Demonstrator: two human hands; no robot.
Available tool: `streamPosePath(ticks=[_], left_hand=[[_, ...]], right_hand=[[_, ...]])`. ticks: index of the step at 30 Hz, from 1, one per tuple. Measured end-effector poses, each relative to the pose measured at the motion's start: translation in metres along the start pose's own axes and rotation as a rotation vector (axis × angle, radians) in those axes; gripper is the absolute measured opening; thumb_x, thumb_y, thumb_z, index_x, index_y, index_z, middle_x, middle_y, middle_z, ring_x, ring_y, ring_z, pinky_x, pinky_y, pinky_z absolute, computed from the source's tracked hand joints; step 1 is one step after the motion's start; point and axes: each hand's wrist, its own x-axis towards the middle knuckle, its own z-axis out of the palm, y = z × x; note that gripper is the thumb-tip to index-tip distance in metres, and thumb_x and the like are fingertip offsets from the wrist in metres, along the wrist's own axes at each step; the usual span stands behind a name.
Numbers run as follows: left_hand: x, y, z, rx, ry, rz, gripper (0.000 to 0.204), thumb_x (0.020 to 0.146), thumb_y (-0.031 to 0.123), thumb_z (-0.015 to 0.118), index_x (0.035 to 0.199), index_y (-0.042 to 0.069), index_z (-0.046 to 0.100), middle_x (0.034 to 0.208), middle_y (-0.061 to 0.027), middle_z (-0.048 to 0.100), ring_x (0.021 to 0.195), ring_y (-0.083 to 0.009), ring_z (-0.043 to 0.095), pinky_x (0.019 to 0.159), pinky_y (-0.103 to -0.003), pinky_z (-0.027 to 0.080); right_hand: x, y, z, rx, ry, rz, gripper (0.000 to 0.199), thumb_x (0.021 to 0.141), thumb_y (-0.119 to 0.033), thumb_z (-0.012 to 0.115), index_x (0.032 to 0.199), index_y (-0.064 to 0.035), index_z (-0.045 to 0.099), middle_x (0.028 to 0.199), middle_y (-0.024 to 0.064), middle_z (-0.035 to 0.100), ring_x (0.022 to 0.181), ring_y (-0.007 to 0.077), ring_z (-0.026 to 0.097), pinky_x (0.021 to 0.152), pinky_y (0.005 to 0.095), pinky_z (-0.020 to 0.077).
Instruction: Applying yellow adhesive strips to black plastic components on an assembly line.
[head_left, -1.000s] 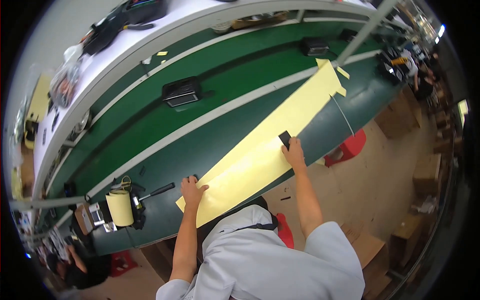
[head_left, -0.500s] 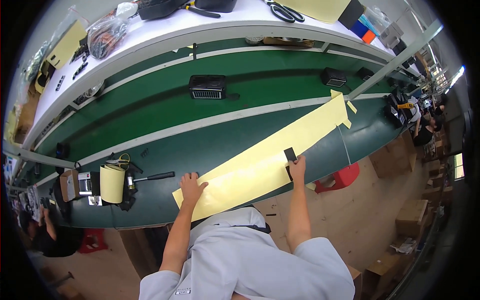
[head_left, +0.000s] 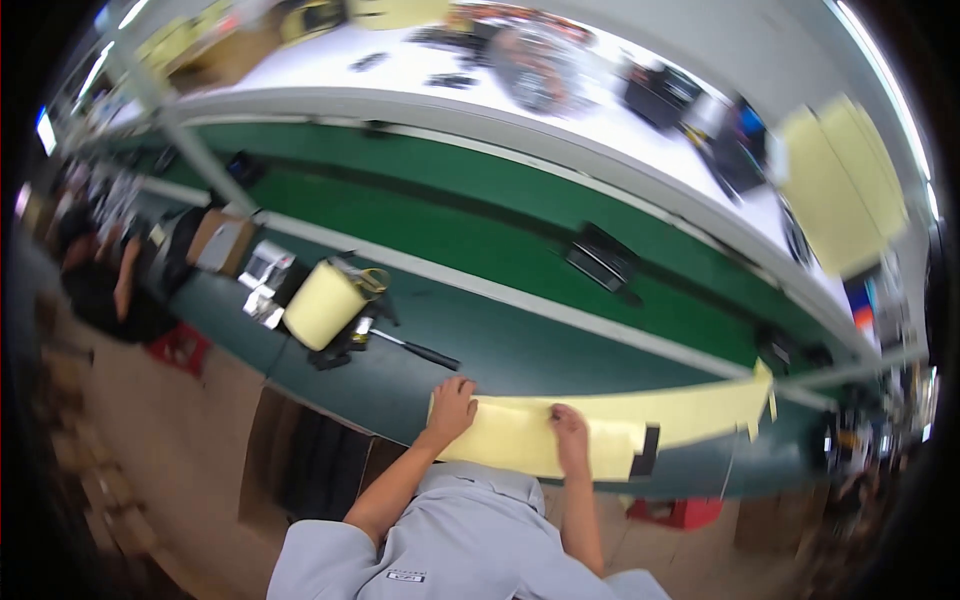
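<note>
Pale yellow sheet strip (head_left: pixel 600 425), near edge of green worktop (head_left: pixel 500 350): left hand (head_left: pixel 452 408) and right hand (head_left: pixel 570 432) both pressed flat on it, grasping nothing. Yellow tape roll (head_left: pixel 322 305) at left.

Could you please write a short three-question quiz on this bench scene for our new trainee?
1. True or false: both hands rest flat on the yellow strip lying on the green bench.
2. Which thing stands on the bench to the person's left? A) a yellow roll B) a red bucket C) a glass bottle
3. Fill in: a small ______ block sits at the strip's near edge, to the right of the right hand.

Key:
1. True: the left hand and the right hand both press on the strip.
2. A, the yellow roll.
3. Black: the black block.
</note>
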Motion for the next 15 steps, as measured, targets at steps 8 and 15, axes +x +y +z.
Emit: streamPosePath(ticks=[8, 15], left_hand=[[-0.048, -0.083, -0.150, -0.404, 0.427, -0.368, 0.011, 0.081, -0.001, 0.064, 0.091, 0.002, 0.063, 0.086, -0.0135, 0.062, 0.074, -0.0287, 0.062, 0.064, -0.035, 0.051], [-0.052, -0.200, -0.275, -0.680, 0.939, -0.802, 0.007, 0.095, 0.005, 0.052, 0.099, 0.003, 0.057, 0.088, -0.0030, 0.058, 0.073, -0.0104, 0.058, 0.068, -0.025, 0.049]], right_hand=[[-0.037, -0.047, 0.282, 0.262, -1.153, 0.538, 0.027, 0.094, -0.009, 0.056, 0.119, 0.0010, 0.059, 0.110, 0.0110, 0.064, 0.102, 0.0207, 0.063, 0.088, 0.0320, 0.0501], [0.009, -0.067, 0.394, -0.025, -1.172, 0.678, 0.026, 0.101, -0.013, 0.049, 0.125, -0.0035, 0.055, 0.111, 0.0081, 0.063, 0.097, 0.0184, 0.065, 0.079, 0.0296, 0.0526]])
